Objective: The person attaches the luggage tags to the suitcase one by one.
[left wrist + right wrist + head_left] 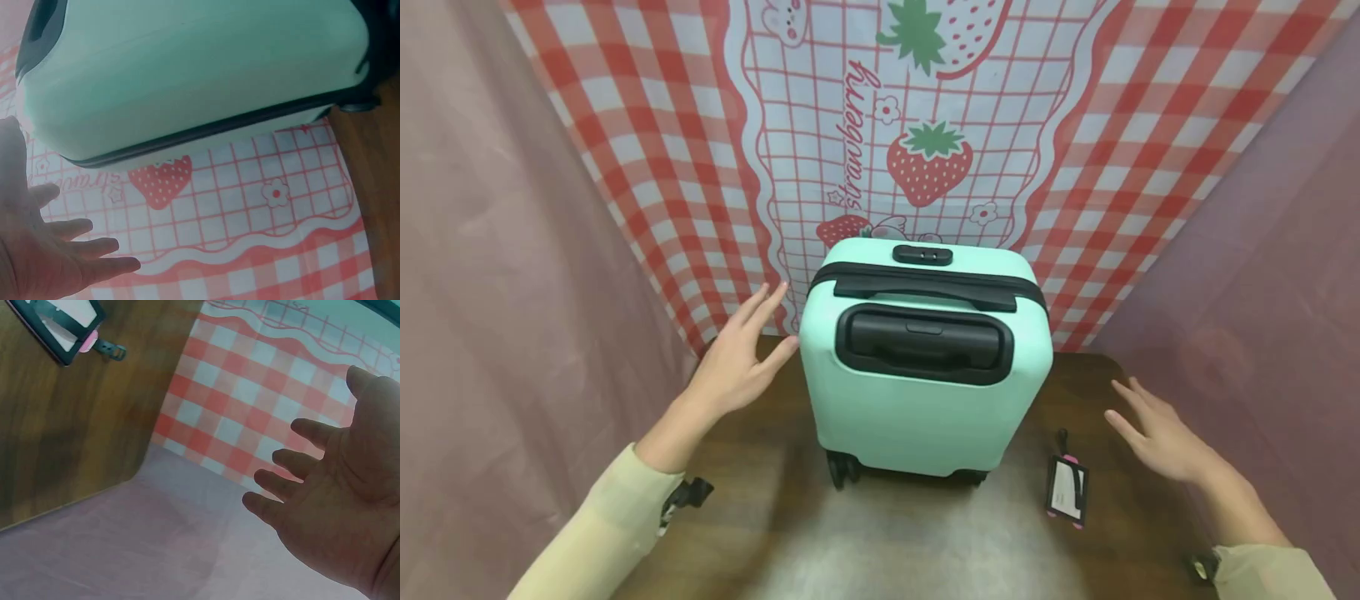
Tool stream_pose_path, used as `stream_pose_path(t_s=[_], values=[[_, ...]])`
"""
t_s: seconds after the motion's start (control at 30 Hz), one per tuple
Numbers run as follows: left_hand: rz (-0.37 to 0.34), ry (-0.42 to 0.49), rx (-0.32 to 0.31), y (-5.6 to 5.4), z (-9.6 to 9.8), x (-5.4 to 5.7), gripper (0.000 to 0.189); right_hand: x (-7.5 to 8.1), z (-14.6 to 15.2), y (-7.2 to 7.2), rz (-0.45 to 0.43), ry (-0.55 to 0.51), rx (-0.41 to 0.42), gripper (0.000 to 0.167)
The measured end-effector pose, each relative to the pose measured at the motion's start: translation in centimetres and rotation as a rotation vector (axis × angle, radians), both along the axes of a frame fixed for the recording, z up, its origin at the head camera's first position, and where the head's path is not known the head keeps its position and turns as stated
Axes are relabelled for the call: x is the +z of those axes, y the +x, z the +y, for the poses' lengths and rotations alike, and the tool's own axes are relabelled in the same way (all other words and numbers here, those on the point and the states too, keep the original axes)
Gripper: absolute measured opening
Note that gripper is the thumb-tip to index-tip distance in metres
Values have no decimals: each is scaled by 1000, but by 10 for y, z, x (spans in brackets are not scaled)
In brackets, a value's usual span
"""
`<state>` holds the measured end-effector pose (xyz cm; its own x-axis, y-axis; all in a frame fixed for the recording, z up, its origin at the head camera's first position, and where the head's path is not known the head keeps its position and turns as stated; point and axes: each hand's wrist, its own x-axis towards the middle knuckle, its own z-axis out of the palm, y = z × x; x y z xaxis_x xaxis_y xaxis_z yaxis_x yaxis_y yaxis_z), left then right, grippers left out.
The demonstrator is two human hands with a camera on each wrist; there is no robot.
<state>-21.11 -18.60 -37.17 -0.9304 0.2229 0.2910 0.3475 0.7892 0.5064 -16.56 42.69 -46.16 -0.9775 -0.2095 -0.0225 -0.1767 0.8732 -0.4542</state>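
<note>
I see mint-green hard-shell suitcase [917,421] upright on brown wooden table [880,542], before red-and-white strawberry-print cloth [662,150]. Left hand [733,362]: fingers spread, ungripped, just beside suitcase; can't tell whether thumb touches. Right hand [1165,437]: fingers extended, ungripped, near black-framed rectangular luggage tag [1065,490] with pink corners.

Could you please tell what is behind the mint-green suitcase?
Behind the suitcase is a red-and-white checked cloth with a strawberry print. In the head view, the suitcase covers part of the cloth's lower middle, so any print there cannot be seen.
</note>
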Motion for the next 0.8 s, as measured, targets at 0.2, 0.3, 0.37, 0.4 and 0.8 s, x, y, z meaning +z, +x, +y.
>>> stream_pose_path(t_s=[0.2,0.3,0.37,0.4,0.8], values=[[29,49,-40,-4,10,6,79,-12,2,-2,-26,3,-6,73],[49,73,-60,-6,16,9,79,-17,2,-4,-30,6,-2,74],[63,84,-75,-8,20,11,78,-21,2,-4,-35,4,-2,75],[69,88,-82,-9,22,12,78,-22,2,-5,-40,6,-4,75],[118,143,-154,-10,40,16,73,-49,-2,-5,38,72,-28,59]])
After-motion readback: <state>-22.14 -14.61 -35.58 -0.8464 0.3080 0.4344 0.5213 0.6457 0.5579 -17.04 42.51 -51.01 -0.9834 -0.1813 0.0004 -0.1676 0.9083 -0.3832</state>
